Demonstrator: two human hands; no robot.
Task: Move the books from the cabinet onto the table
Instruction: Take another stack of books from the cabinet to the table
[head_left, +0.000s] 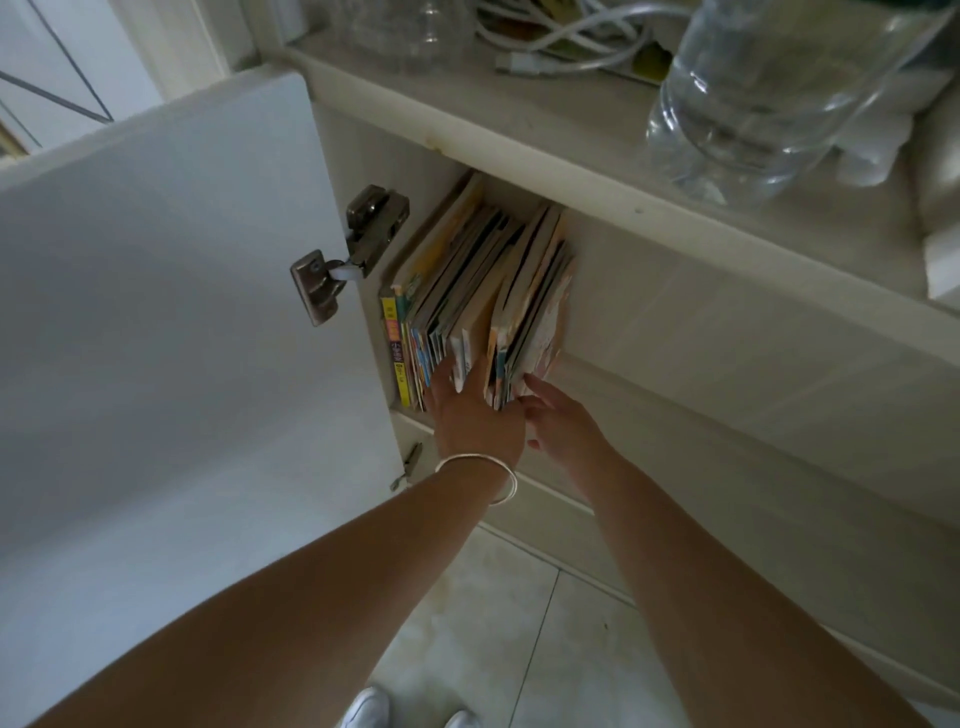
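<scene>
A row of thin colourful books (467, 280) stands upright inside the open cream cabinet (675, 322), packed against its left wall. My left hand (475, 415), with a silver bangle on the wrist, reaches into the row with its fingers pushed between the spines in the middle. My right hand (563, 423) touches the lower edge of the worn rightmost books with its fingertips, fingers spread. Neither hand visibly grips a book. No table is in view.
The white cabinet door (171, 322) stands open to the left on a metal hinge (353, 249). On the cabinet top are a large clear water bottle (769, 98), white cables (566, 36) and clear cups. Pale floor tiles (519, 634) and white shoes lie below.
</scene>
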